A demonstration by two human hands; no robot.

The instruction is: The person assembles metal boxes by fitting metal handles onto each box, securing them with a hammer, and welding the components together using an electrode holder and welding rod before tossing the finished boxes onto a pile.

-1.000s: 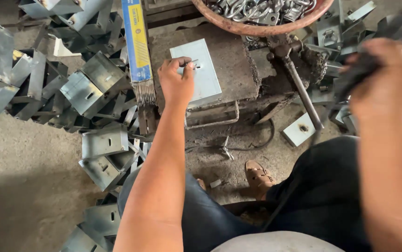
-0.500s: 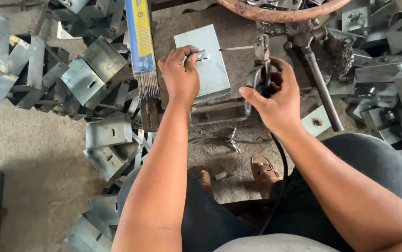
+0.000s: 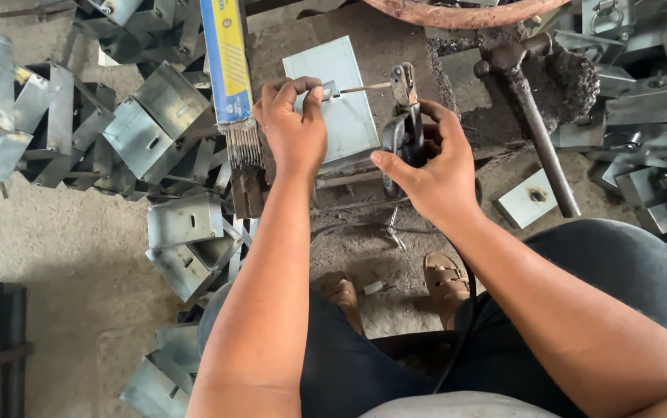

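Rusty work surface (image 3: 395,31) — left hand (image 3: 293,128) still pinches small metal piece (image 3: 329,90) on grey plate (image 3: 341,108); right hand (image 3: 434,166), newly arrived, grips electrode holder (image 3: 405,116) — rod (image 3: 364,88) touching piece.

Long blue-yellow rod pkg (image 3: 227,66), open end w/ rods out, just left of left hand (image 3: 293,131).

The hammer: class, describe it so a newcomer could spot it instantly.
Start at the rusty workbench before the person. At its right edge, beyond the right hand, the hammer lies slanting toward the floor. Unlike the shiny folded brackets around, it is dark, with a long thin handle.
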